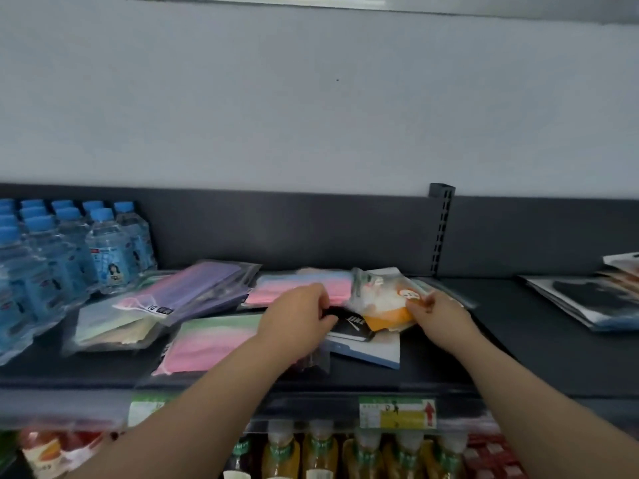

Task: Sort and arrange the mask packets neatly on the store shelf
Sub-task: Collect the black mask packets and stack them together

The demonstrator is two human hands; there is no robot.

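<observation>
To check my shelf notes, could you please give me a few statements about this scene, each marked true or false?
1. The water bottles stand at the left end of the shelf. True.
2. The right hand pinches a green packet. False: it pinches the orange packet.
3. The bottle caps are red. False: they are blue.
4. The purple packet lies to the left of the left hand. True.

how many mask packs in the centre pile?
7 visible: purple pack back left, pale yellow pack front left, pink-green pack front, pink-blue pack back centre, orange pack in the right hand, black pack in the left hand, white-blue pack at bottom. More may be hidden.
</observation>
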